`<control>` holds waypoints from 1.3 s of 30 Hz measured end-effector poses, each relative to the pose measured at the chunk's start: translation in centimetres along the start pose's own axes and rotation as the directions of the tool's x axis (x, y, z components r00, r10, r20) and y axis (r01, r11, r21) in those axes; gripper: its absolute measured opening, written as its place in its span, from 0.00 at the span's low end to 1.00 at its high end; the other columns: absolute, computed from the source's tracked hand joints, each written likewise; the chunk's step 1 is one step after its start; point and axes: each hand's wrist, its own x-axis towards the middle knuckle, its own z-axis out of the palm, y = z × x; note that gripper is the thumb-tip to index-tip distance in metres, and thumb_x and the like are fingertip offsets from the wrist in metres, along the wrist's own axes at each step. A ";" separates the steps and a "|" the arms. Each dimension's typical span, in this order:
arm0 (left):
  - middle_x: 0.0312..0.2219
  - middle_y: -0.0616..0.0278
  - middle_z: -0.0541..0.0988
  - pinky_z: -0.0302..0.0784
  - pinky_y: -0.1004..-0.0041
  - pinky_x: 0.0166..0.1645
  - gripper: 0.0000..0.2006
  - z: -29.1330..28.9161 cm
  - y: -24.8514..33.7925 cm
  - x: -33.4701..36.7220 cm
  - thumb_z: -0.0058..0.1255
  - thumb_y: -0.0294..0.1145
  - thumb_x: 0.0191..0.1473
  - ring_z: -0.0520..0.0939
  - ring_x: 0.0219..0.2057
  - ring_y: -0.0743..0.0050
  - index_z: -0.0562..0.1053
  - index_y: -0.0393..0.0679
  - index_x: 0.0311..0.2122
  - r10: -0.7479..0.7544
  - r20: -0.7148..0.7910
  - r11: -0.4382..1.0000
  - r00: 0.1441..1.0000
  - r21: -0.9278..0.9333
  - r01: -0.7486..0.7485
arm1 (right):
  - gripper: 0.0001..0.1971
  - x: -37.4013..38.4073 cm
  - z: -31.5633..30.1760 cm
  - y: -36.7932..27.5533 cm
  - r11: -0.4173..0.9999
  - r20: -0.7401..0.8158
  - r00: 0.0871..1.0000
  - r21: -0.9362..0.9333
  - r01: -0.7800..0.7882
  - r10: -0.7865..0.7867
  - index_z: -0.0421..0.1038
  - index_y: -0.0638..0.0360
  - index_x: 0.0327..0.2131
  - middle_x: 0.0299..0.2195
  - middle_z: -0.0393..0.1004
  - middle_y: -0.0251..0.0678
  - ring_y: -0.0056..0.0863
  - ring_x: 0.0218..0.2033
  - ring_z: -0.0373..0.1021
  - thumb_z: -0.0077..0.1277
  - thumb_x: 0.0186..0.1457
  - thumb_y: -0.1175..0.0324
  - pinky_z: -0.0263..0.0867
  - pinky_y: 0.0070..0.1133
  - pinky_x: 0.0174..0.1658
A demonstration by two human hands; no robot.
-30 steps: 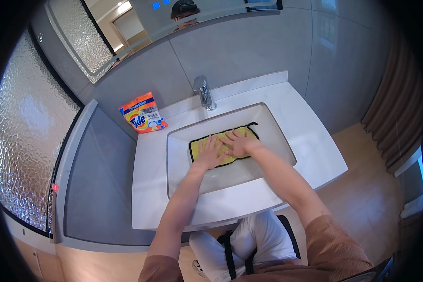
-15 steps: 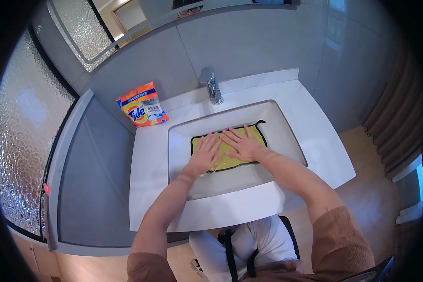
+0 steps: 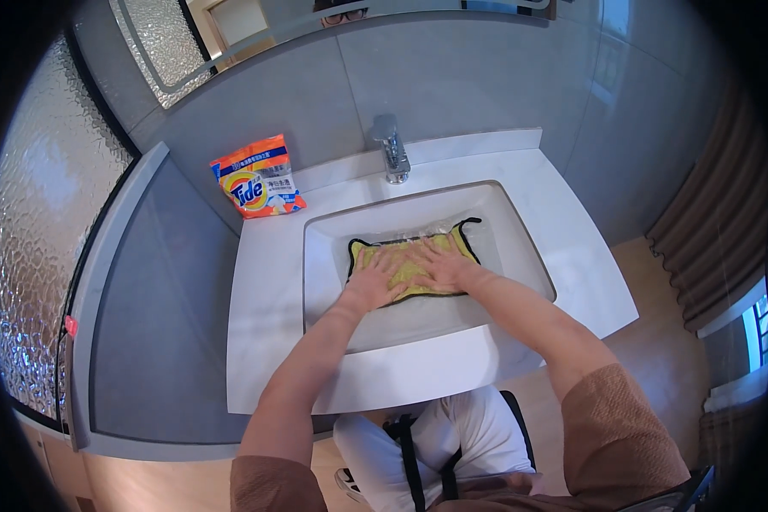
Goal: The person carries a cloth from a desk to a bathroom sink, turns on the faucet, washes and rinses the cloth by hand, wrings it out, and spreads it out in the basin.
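Observation:
A yellow cleaning cloth (image 3: 411, 275) with a black border lies in water in the white rectangular sink (image 3: 384, 328). My left hand (image 3: 373, 280) presses on its left half with the fingers spread, and my right hand (image 3: 442, 264) does the same on the right half. The fingertips of both hands dip under the water at the cloth's far side. A black loop sticks out at the cloth's far right corner. Neither hand grips the cloth.
Behind the sink stands a chrome faucet (image 3: 392, 154). An orange detergent bag (image 3: 258, 177) leans at the counter's back left. The white counter (image 3: 303, 392) surrounds the sink, with a grey partition (image 3: 166, 324) to its left and a brown curtain (image 3: 712, 205) far right.
Both hands have pushed down, and the cloth has sunk in the middle. Its far edge now bows inward, its corners curl up, and the water ripples around my fingers.

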 end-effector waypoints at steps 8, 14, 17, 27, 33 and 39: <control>0.71 0.60 0.46 0.35 0.42 0.70 0.38 -0.9 0.6 0.2 0.33 0.64 0.62 0.45 0.71 0.55 0.45 0.57 0.71 0.010 0.026 0.999 1.000 -0.032 -0.009 | 0.42 0.4 1.8 1.8 0.986 0.039 0.999 0.168 0.015 -0.022 0.39 0.44 0.71 0.72 0.35 0.39 0.43 0.73 0.30 0.28 0.62 0.32 0.32 0.33 0.73; 0.71 0.58 0.45 0.34 0.39 0.70 0.40 -1.4 0.9 -0.1 0.34 0.66 0.61 0.43 0.71 0.54 0.46 0.57 0.71 0.007 -0.066 1.000 0.998 0.005 -0.007 | 0.41 -0.2 0.4 1.3 0.990 -0.002 1.000 0.141 -0.010 0.010 0.41 0.45 0.70 0.72 0.35 0.39 0.42 0.73 0.30 0.28 0.62 0.32 0.33 0.33 0.73; 0.71 0.56 0.44 0.34 0.39 0.69 0.40 -1.5 0.4 0.2 0.33 0.66 0.60 0.42 0.72 0.53 0.46 0.54 0.71 -0.030 -0.063 0.997 0.998 0.063 0.034 | 0.41 -0.4 -0.7 1.0 0.987 -0.065 0.998 0.160 -0.008 0.019 0.42 0.44 0.70 0.72 0.36 0.37 0.40 0.73 0.31 0.29 0.61 0.32 0.30 0.41 0.72; 0.70 0.52 0.45 0.32 0.40 0.70 0.43 -2.0 1.0 0.5 0.36 0.66 0.60 0.44 0.71 0.50 0.47 0.49 0.71 -0.049 0.044 0.998 0.998 -0.035 0.050 | 0.42 -0.8 -0.2 1.4 0.997 0.023 0.997 -0.007 -0.075 0.076 0.41 0.42 0.71 0.72 0.36 0.33 0.33 0.73 0.33 0.25 0.60 0.30 0.24 0.54 0.68; 0.70 0.52 0.48 0.35 0.42 0.70 0.40 -0.9 -0.1 0.7 0.34 0.63 0.61 0.45 0.71 0.50 0.49 0.47 0.70 0.034 -0.195 0.999 0.980 0.000 -0.034 | 0.41 -0.6 -1.6 0.9 0.998 -0.058 0.997 -0.016 -0.053 0.052 0.41 0.43 0.71 0.72 0.37 0.33 0.33 0.73 0.32 0.26 0.61 0.31 0.26 0.53 0.69; 0.70 0.54 0.48 0.37 0.42 0.70 0.36 0.5 -0.1 1.6 0.33 0.58 0.63 0.47 0.71 0.53 0.50 0.47 0.70 -0.095 0.122 0.995 0.988 0.031 0.092 | 0.40 -0.4 0.1 1.7 0.991 0.036 0.993 0.071 -0.117 0.115 0.45 0.44 0.70 0.72 0.39 0.33 0.34 0.73 0.34 0.26 0.62 0.33 0.28 0.53 0.69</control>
